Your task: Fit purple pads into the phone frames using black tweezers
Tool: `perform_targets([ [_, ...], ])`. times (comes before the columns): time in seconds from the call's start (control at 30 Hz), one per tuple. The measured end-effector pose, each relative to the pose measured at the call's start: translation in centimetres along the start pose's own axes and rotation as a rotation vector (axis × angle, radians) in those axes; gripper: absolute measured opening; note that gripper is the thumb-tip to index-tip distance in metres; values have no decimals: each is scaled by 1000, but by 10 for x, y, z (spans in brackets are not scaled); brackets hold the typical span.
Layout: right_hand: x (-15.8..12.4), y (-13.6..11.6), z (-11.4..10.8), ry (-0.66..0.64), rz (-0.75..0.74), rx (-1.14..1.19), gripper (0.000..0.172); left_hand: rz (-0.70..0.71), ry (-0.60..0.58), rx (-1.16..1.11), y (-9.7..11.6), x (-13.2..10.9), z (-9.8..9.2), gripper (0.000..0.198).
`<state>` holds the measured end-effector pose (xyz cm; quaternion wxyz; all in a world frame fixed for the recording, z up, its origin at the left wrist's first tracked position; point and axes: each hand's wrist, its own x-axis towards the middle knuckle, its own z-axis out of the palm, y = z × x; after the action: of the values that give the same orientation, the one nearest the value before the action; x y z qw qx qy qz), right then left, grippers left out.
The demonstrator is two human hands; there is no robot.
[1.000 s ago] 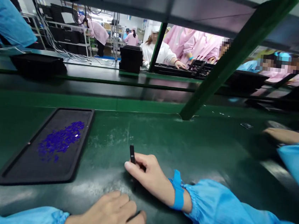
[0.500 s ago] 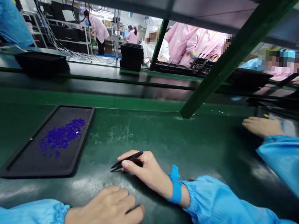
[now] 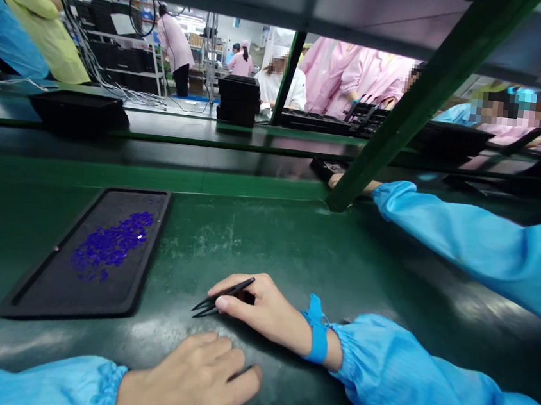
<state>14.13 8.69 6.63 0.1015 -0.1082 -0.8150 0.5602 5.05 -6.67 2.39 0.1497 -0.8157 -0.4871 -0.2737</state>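
Tweezers (image 3: 238,288) sit in our right hand (image 3: 262,308), pinched between thumb and fingers, their tips parted and aimed leftward and slightly back toward us. We see their long axis running roughly across the desk (image 3: 271,241), from the grip toward the tray (image 3: 60,296). That tray, with a heap of purple pieces (image 3: 111,244) on it, lies to the left of both our hands and reaches close to the desk's far edge, slanting from near left to far right. The tweezer tips are just beside its right rim, apart from it. Our left hand (image 3: 196,378) is palm down and loosely curled on the near side, between us and the tips; we cannot tell whether it holds anything.
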Motion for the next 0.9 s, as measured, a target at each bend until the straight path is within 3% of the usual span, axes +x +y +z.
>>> perform_targets([
  [0.43,0,-1,1,32,-15,48,26,-3,-22,-2,-1,0,1,33],
  [0.53,-3,-2,2,71,-139,-27,21,-5,12,2,0,-2,4,35],
  [0.63,-8,-2,3,190,-336,-177,18,-9,29,4,0,-3,5,36],
  [0.8,-16,3,8,285,-707,-516,38,16,54,-13,-2,-3,5,34],
  [0.9,-16,6,11,219,-696,-675,40,36,57,-14,-3,-3,3,33],
])
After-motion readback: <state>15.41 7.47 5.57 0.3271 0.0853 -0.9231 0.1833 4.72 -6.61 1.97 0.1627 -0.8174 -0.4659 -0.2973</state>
